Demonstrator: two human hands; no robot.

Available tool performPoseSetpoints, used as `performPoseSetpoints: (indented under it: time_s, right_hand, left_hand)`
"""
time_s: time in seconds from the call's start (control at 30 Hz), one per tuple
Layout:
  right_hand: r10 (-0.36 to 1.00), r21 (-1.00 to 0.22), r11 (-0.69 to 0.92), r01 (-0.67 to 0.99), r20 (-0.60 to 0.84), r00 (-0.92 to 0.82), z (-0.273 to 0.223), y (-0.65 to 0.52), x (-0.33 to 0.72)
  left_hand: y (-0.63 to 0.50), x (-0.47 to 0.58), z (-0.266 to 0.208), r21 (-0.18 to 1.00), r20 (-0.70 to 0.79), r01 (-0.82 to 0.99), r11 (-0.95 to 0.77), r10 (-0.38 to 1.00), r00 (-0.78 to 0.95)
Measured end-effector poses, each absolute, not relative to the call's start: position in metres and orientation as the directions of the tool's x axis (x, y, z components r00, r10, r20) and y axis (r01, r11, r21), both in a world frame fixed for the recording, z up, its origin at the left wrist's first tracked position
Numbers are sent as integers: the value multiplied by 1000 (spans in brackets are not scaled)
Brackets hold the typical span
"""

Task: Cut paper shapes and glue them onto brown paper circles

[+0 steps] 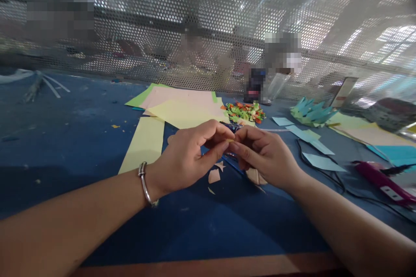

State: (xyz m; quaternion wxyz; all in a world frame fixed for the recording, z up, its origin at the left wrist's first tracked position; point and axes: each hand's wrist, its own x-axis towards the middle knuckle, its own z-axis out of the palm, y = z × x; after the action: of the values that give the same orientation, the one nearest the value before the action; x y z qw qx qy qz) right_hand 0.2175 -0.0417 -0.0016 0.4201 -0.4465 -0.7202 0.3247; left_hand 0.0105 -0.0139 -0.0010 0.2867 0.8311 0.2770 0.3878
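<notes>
My left hand (191, 149), with a silver bracelet at the wrist, meets my right hand (263, 151) over the middle of the blue table. Both hands pinch a tiny yellowish piece of paper (230, 140) between thumbs and fingertips; most of it is hidden. Below them lie small cream paper scraps (214, 176) and a thin green sliver (211, 191). A crumpled beige paper piece (256, 177) rests under my right hand. Something shiny and dark blue is partly covered behind my fingers.
Coloured paper sheets (182, 99) and a pale yellow strip (143, 145) lie beyond my left hand. A pile of green and orange paper bits (245, 112) sits behind. At right are blue paper strips (323, 162), a fringed blue-green paper piece (312, 112) and a magenta power strip (383, 181) with a cable.
</notes>
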Motion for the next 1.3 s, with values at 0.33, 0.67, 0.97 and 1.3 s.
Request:
performPoseSetpoints:
  time_s: [0.33,0.67,0.97,1.3]
  right_hand:
    - [919,-817,359,451,226,-322,-8,-34,224]
    - [943,-859,320,399,251,-217,-5,-31,225]
    - [924,-819,378,432,302,-235,-6,-35,221]
    - [905,-746,425,512,335,-263,-11,-36,222]
  left_hand:
    - [-2,15,-7,953,147,129,-274,791,594]
    - [1,18,-9,992,124,-59,-109,838,531]
    - [2,17,-14,979,122,68,-192,821,558]
    - [-4,15,-7,868,204,256,-426,774,599]
